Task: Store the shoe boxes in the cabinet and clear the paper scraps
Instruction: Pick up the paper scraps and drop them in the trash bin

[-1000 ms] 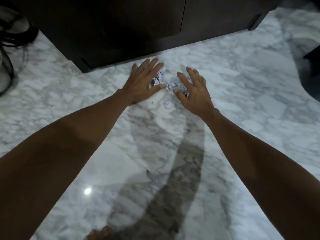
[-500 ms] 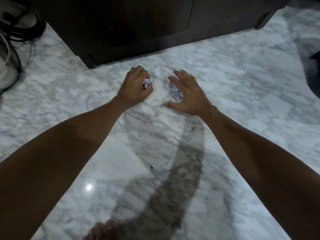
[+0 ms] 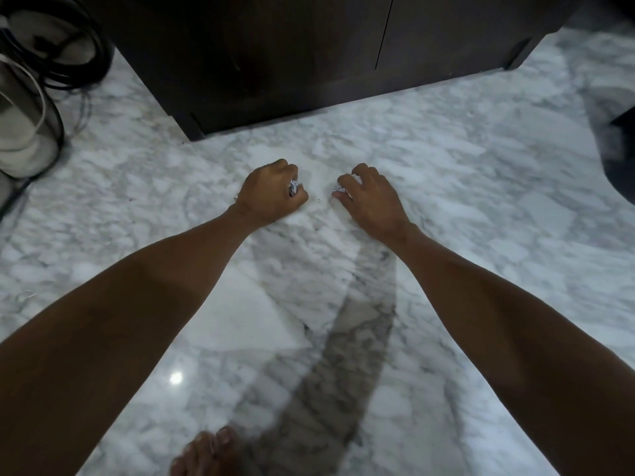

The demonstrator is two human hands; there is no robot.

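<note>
Where fingers lay spread, left hand [image 3: 271, 194] and right hand [image 3: 369, 197] now clench paper scraps [image 3: 338, 187].

The floor [image 3: 464, 187] is shiny white and grey marble. A dark cabinet [image 3: 309, 56] stands on it. Two fists rest on the floor just in front of the cabinet. Left of the cabinet lie black cables [image 3: 74, 60]. A bare foot [image 3: 209, 451] stands well in front.
</note>
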